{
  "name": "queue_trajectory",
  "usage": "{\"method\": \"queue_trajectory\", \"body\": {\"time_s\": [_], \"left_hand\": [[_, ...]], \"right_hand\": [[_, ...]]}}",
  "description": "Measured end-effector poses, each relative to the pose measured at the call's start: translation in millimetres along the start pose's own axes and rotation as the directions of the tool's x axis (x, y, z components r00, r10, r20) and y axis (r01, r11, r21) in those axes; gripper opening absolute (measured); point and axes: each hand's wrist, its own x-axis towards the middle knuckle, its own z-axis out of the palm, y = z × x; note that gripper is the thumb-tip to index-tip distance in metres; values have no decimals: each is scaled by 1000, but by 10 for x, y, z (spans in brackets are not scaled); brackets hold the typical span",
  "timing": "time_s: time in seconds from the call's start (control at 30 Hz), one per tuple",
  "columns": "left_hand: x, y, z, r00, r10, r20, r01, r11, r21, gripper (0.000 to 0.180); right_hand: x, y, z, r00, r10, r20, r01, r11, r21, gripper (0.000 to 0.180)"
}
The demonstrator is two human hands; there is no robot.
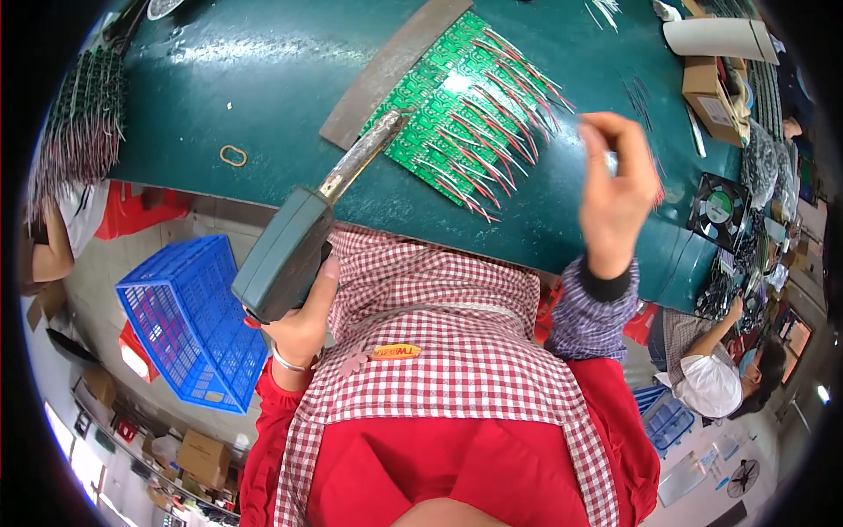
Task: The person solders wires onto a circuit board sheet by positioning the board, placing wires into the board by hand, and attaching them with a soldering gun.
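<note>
My left hand [303, 325] is closed around the dark green body of a soldering gun [285, 250]. Its metal barrel slants up and right, with the tip over the left part of a green circuit board panel [430, 110]. Rows of short red, white and black wires [496, 145] stick out of the panel toward the right. A flat grey-brown strip [386, 75] lies along the panel's upper left edge. Right of the wires, my right hand [619, 198] is raised above the bench, thumb and fingers curled together. Whatever its fingertips pinch, if anything, cannot be made out.
On the green bench [219, 97] lie a rubber band [233, 156] and loose wires [639, 101]. Wired boards [83, 114] hang at the left edge. A black fan [720, 211] and a cardboard box [713, 97] stand right. A blue crate [189, 321] is below left; a co-worker [711, 378] sits right.
</note>
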Motion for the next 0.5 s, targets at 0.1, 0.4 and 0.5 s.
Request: {"method": "queue_trajectory", "body": {"time_s": [0.1, 0.4, 0.5], "left_hand": [[-16, -38, -31, 997, 70, 17, -70, 997, 39, 38], [-64, -21, -51, 997, 68, 20, -69, 998, 8, 26], [-77, -21, -67, 999, -9, 49, 11, 1000, -27, 25]], "right_hand": [[-150, -335, 302, 976, -170, 134, 147, 976, 163, 11], [-334, -350, 756, 950, -199, 239, 183, 979, 87, 13], [-346, -341, 775, 954, -197, 224, 184, 980, 78, 14]]}}
